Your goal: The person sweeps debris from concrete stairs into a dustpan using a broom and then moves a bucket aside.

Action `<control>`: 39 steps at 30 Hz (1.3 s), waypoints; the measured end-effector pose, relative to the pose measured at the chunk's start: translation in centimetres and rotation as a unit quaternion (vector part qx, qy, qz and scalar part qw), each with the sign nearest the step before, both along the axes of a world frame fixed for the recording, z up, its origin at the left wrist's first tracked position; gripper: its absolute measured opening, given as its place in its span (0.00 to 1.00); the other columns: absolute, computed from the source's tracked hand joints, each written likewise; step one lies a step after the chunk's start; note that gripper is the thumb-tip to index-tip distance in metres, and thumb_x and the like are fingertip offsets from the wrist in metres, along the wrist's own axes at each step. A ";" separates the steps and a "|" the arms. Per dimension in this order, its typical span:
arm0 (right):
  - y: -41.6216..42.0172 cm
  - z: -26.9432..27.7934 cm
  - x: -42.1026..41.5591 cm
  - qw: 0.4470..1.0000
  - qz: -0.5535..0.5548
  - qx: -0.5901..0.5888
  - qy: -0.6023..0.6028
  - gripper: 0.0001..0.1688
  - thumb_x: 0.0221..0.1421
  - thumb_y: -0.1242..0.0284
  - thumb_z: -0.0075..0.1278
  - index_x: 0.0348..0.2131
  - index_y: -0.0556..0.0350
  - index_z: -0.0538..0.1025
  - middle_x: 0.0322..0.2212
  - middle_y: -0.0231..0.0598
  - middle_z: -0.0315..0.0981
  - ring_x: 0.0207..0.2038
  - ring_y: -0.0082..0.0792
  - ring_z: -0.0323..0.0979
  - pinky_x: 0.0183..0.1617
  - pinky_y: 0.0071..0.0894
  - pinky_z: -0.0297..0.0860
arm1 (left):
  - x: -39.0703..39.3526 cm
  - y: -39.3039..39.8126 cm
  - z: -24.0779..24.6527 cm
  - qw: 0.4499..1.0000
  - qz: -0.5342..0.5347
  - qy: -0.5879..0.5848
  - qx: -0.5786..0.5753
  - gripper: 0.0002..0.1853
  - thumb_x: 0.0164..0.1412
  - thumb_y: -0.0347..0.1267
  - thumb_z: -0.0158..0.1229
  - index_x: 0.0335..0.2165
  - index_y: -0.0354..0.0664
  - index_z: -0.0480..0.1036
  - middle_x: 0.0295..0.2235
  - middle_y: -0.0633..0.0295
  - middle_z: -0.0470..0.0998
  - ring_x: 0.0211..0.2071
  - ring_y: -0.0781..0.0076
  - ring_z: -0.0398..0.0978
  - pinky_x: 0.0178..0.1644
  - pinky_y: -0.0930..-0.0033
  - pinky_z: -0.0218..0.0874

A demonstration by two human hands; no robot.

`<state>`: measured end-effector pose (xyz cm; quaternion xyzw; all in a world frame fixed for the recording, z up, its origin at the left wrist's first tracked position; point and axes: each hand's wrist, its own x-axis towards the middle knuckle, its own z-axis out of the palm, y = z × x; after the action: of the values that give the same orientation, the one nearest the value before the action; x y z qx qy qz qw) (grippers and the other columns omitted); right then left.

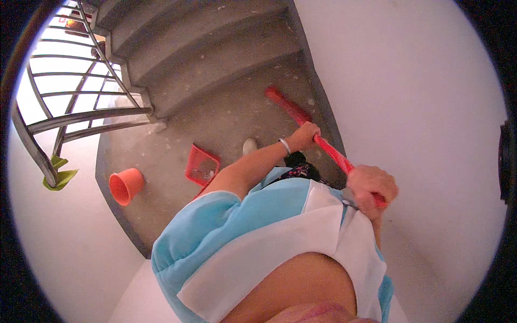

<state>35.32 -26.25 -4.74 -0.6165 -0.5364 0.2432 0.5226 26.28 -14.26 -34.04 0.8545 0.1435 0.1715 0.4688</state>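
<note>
Both of my hands grip a red broom (pixel 333 153) that slants down across the right of my body. My left hand (pixel 305 136), with a bracelet at its wrist, closes around the lower part of the handle. Higher up, near the handle's top end, my right hand (pixel 372 189) is wrapped around it and looks slightly blurred. The broom head (pixel 287 104) is down by the concrete floor (pixel 226 117), close to the foot of the wall. To my left a red dustpan (pixel 202 164) rests on the floor, its handle partly hidden behind my left arm.
An orange bucket (pixel 127 185) lies or leans at the left, its mouth showing. Concrete stairs (pixel 210 52) fill the top, beside a metal railing (pixel 89 117) with a green cloth (pixel 60 177) on its end. A white wall (pixel 404 89) stands close on the right.
</note>
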 end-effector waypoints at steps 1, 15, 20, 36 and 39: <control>-0.4 0.9 0.0 0.999 -0.029 -0.020 -0.027 0.11 0.39 0.63 0.51 0.19 0.50 0.72 0.21 0.33 0.71 0.26 0.32 0.70 0.29 0.28 0.66 | -0.8 -0.2 1.4 1.000 0.014 -0.005 0.015 0.13 0.39 0.36 0.60 0.18 0.41 0.65 0.19 0.56 0.68 0.27 0.57 0.67 0.31 0.62 0.56; 6.8 0.8 -3.8 0.981 0.190 0.008 -0.022 0.09 0.29 0.72 0.54 0.13 0.53 0.67 0.15 0.37 0.67 0.17 0.34 0.66 0.24 0.29 0.65 | -1.4 6.2 3.6 0.987 0.132 -0.002 -0.089 0.18 0.43 0.41 0.59 0.17 0.38 0.63 0.20 0.53 0.68 0.25 0.52 0.66 0.30 0.58 0.56; 4.7 1.2 -1.9 0.973 0.156 0.030 0.165 0.07 0.33 0.74 0.52 0.13 0.53 0.68 0.15 0.37 0.67 0.17 0.33 0.66 0.24 0.32 0.65 | -5.0 2.7 2.4 0.990 0.142 0.003 0.022 0.17 0.43 0.40 0.58 0.16 0.39 0.64 0.19 0.53 0.68 0.25 0.52 0.66 0.30 0.59 0.55; 10.0 2.9 -0.3 0.981 0.140 0.061 0.118 0.18 0.41 0.66 0.50 0.11 0.58 0.64 0.12 0.34 0.63 0.16 0.30 0.63 0.22 0.30 0.63 | 0.3 7.5 5.4 0.909 0.399 -0.090 -0.082 0.15 0.39 0.31 0.61 0.14 0.39 0.61 0.18 0.55 0.66 0.26 0.56 0.65 0.31 0.60 0.56; 10.5 0.3 0.7 0.978 0.134 0.043 0.151 0.14 0.38 0.70 0.50 0.11 0.58 0.63 0.12 0.34 0.63 0.16 0.30 0.63 0.23 0.29 0.63 | 2.6 8.2 1.3 0.920 0.379 -0.068 -0.073 0.15 0.40 0.32 0.60 0.14 0.39 0.61 0.18 0.53 0.66 0.25 0.54 0.64 0.31 0.58 0.55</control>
<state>36.06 -15.77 -4.45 -0.4718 -0.5393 0.3780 0.5862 28.88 -6.06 -32.72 0.6860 0.4367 0.3829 0.4383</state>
